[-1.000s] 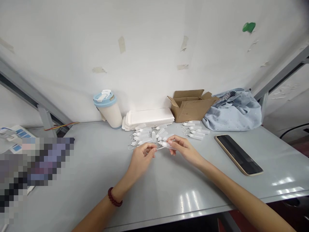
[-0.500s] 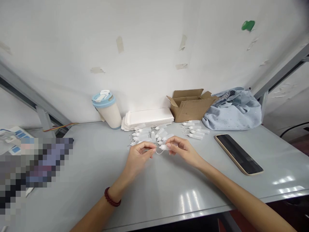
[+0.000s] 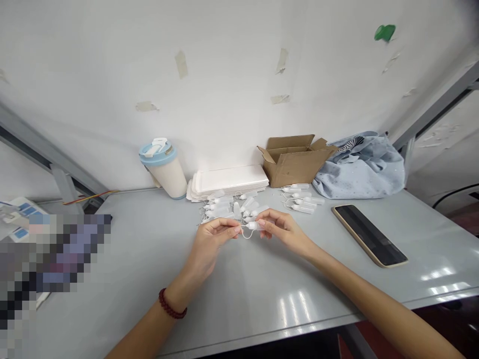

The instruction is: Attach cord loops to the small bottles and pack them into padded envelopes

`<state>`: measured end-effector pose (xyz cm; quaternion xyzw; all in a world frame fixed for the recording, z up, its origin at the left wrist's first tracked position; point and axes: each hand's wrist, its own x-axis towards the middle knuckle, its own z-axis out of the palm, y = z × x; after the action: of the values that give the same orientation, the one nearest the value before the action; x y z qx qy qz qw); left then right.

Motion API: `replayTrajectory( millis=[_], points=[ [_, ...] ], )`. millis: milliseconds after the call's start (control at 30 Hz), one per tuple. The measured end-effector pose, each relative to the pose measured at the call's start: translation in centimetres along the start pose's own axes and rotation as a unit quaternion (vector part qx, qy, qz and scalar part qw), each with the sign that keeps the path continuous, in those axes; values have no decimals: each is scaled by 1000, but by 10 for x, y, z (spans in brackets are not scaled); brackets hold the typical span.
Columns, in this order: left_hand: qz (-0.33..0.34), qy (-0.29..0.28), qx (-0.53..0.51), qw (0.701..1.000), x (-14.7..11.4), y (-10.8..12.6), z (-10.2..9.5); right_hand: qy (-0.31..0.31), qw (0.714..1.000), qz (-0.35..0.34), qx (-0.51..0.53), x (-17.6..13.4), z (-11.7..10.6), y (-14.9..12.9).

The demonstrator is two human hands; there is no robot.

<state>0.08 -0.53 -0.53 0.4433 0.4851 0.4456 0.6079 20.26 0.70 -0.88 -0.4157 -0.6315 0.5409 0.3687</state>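
Note:
My right hand (image 3: 282, 230) grips a small translucent squeeze bottle (image 3: 253, 226) with a white nozzle end pointing left. Thumb and fingers of my left hand (image 3: 213, 242) pinch the end of a thin white strap (image 3: 247, 236) that curves below the nozzle. A fine line also runs from the nozzle tip to my left fingertips; what exactly lies between them is too small to tell. Behind my hands lies a loose heap of similar small bottles (image 3: 219, 207). A smaller group of bottles (image 3: 301, 199) lies further right, in front of the box.
Along the wall stand a blue-lidded tumbler (image 3: 168, 174), a stack of white flat sleeves (image 3: 232, 179), an open cardboard box (image 3: 299, 167) and a light blue cloth bag (image 3: 362, 172). A phone (image 3: 368, 234) lies at right. The table's front edge (image 3: 277, 331) runs below my arms.
My view has shifted slightly. Both hands stay at nearly the same place, still holding the bottle and its strap; the fine line between nozzle and left fingers shows a little more clearly.

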Motion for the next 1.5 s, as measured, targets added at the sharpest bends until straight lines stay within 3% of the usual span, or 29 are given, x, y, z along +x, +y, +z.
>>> replayTrajectory(
  millis=[500, 1267, 1500],
  points=[
    [2, 29, 11, 1000, 1, -4, 1, 15, 993, -23, -114, -4, 9, 5],
    [0, 25, -16, 1000, -4, -6, 9, 7, 981, -95, -169, -7, 15, 7],
    [8, 13, 6, 1000, -5, -3, 7, 36, 977, -86, -189, -7, 12, 3]
  ],
)
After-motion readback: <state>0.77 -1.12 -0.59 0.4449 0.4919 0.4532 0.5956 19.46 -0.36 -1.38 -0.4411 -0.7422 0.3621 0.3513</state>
